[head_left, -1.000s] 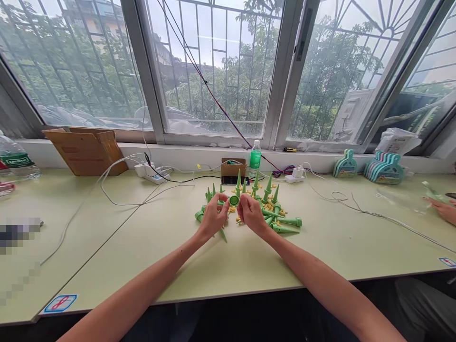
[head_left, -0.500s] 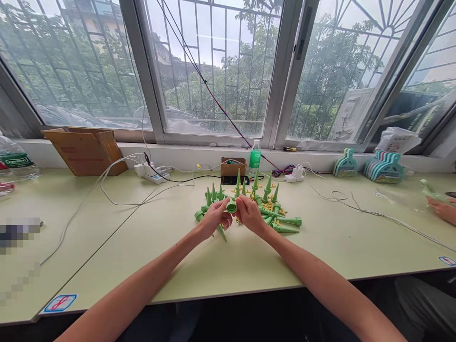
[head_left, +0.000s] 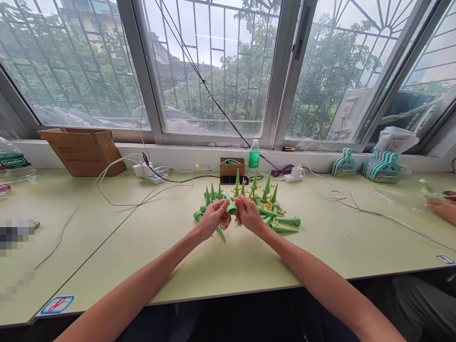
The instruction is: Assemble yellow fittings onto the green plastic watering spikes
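Note:
Between my hands is a green plastic watering spike [head_left: 231,208], its wide hollow end tilted towards me. My left hand [head_left: 213,217] is closed around its left side, with thumb and forefinger on it. My right hand [head_left: 250,213] is pinched close against the spike's right side; whatever lies between those fingertips is hidden. Behind and beside my hands more green spikes stand or lie in a group, such as one upright spike [head_left: 266,189] and one lying spike [head_left: 285,229]. Small yellow valve pieces [head_left: 281,210] are heaped among them.
At the back stand a small cardboard box [head_left: 232,167], a phone [head_left: 228,180] and a green-labelled bottle [head_left: 254,157]. White cables [head_left: 124,204] and power strips [head_left: 155,176] cross the table. A larger carton [head_left: 83,152] stands left. Another person's hand [head_left: 441,209] is at far right.
The green spike has tilted between my fingers, so more of its tapering body shows above the open end. Both hands stay almost in place; the whole view has shifted slightly.

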The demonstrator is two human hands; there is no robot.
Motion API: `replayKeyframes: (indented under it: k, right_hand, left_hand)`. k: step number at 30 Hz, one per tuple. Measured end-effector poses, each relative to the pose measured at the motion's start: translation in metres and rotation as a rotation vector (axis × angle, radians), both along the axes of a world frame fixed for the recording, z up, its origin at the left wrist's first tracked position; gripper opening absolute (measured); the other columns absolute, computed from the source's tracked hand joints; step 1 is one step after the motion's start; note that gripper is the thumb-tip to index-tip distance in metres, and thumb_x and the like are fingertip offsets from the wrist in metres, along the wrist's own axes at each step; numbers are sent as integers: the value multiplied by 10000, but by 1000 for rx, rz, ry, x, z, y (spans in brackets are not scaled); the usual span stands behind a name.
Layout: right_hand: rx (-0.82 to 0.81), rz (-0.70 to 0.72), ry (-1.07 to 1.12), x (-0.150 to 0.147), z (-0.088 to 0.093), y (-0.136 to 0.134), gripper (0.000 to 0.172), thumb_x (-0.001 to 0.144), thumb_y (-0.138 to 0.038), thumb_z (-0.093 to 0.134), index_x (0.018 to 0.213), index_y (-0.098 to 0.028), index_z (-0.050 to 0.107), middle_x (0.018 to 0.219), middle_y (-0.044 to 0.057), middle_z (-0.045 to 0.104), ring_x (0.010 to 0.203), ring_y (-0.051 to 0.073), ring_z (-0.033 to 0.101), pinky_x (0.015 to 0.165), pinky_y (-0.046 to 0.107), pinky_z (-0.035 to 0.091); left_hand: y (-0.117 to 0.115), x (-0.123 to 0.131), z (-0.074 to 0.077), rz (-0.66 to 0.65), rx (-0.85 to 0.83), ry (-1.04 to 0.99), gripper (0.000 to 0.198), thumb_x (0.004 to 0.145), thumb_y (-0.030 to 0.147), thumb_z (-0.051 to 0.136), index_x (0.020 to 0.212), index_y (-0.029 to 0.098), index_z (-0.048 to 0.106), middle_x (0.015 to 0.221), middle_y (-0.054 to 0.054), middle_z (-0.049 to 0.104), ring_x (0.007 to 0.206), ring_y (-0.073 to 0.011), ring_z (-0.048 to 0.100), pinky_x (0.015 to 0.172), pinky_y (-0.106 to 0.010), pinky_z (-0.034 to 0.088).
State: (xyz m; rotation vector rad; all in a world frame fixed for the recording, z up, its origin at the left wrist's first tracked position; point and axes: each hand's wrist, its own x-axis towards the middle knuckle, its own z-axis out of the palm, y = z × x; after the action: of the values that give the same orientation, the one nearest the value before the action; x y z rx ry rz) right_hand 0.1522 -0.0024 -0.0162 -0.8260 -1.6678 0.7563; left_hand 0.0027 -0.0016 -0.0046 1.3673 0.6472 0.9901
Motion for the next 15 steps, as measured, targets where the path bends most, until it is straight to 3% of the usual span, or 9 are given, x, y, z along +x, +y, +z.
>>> replayKeyframes:
  k: [5,15]
  right_hand:
    - [-39,18,11,0,-4,4,402,936,-542,346,678,-235,313,418,-84,354,312,92,401,325,211,280]
    - [-101,25,-2,0,-3,3,428,932,-547,348,652,-225,369,356,-76,400,291,98,383,358,227,295]
  left_hand:
    - [2,-1,-1,55,63,36,352,829,501,573,780,165,481,582,49,477,421,-69,470,380,-201,379]
    - [1,0,-1,198,264,172,343,832,487,571,738,180,451,452,73,432,372,-79,462,368,-187,353]
